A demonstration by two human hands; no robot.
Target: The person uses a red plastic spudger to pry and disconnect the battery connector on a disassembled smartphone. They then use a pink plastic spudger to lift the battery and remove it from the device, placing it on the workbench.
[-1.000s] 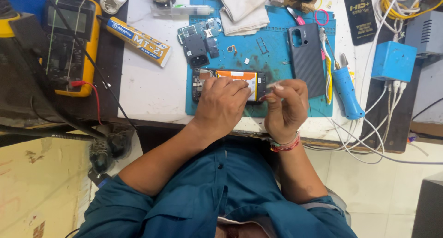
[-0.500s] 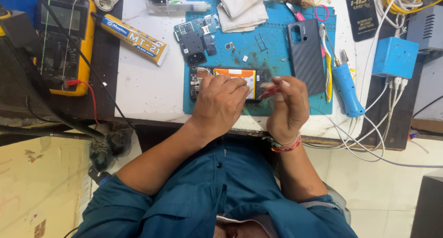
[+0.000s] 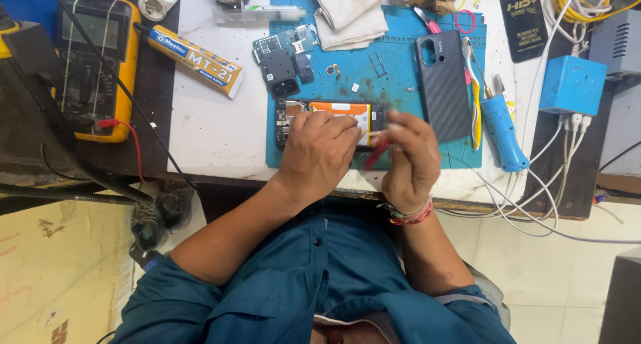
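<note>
An opened phone (image 3: 332, 114) lies flat on the blue mat (image 3: 394, 77) — orange battery exposed; a slim red tool (image 3: 376, 153) slants at its near right corner.

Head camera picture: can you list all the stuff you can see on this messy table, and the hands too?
opened phone: 1, black with orange battery, on the blue mat under the hands
blue mat: 1, blue, middle of the table
phone back cover: 1, dark grey, on the mat, right of the opened phone
circuit boards: a few, dark, upper left of the mat
multimeter: 1, yellow, far left
glue tube: 1, yellow and blue, left of the mat
cloth: 1, white, top of the mat
blue-handled tool: 1, right of the mat
blue box: 1, far right
left hand: on the opened phone
right hand: holds red tool
</note>
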